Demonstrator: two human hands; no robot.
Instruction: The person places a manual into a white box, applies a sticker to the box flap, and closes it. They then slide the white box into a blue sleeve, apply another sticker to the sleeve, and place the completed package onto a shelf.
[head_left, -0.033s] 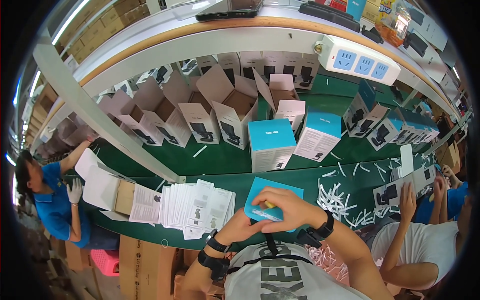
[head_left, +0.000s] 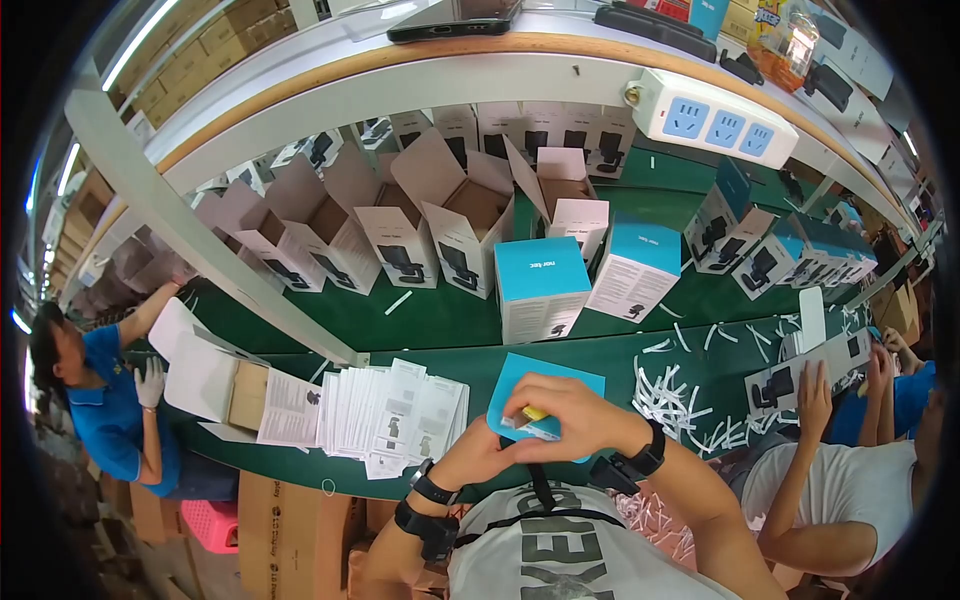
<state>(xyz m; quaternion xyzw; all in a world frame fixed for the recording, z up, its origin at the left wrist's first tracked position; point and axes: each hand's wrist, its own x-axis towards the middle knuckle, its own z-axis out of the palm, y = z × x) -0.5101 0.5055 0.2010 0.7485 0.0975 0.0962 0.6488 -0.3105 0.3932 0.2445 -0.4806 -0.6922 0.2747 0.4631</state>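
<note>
A blue-topped carton (head_left: 520,371) stands at the table's near edge, right in front of me, partly covered by my hands. My left hand (head_left: 480,452) is closed against its near left side, with the fingertips hidden. Over the top of the carton, my right hand (head_left: 565,412) bends its fingers around a small yellow thing (head_left: 535,412), whose kind I cannot make out. The hands meet at the carton's near edge. To the left lies a fanned stack of white printed leaflets (head_left: 390,415).
Two closed blue-topped cartons (head_left: 543,268) and several open white cartons (head_left: 467,240) stand beyond. White paper strips (head_left: 668,400) litter the right side. A power strip (head_left: 715,118) hangs from the shelf. Co-workers sit left (head_left: 115,400) and right (head_left: 850,480); an open box (head_left: 215,385) lies left.
The fingers of my right hand have shifted slightly, and a little more of the yellow thing shows. The rest stays in place.
</note>
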